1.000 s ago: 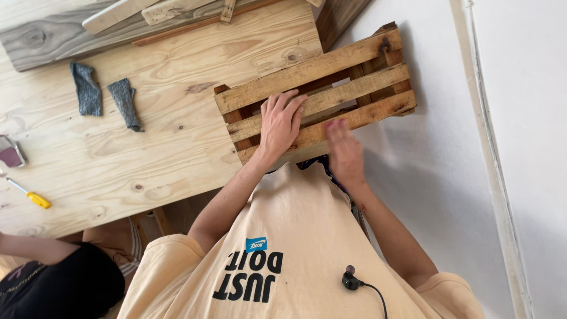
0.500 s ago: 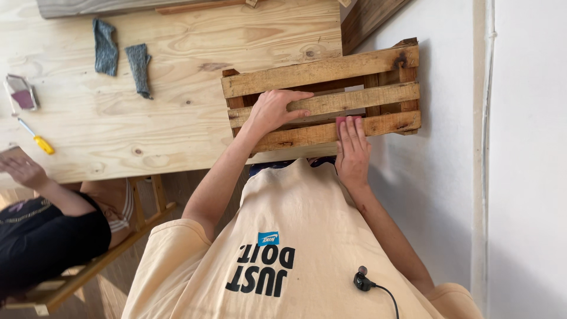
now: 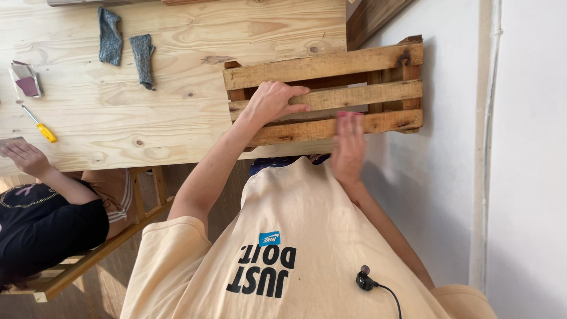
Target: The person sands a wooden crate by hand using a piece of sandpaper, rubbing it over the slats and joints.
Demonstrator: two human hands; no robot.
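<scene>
fingers of the left hand (image 3: 273,101) curl over the middle slat of the wooden crate (image 3: 331,94), gripping it, the fingertips pointing along the slat. fingers of the right hand (image 3: 348,147) lie straight and close together, flat against the crate's nearest slat, a little blurred, holding nothing. the slatted crate sits at the near right corner of the pale wooden table (image 3: 177,118), jutting past its right edge toward the white wall (image 3: 520,147). two grey cloth pieces (image 3: 124,47) lie near the far edge, a yellow-handled screwdriver (image 3: 40,125) near the left edge, where another person's hand (image 3: 23,155) rests.
</scene>
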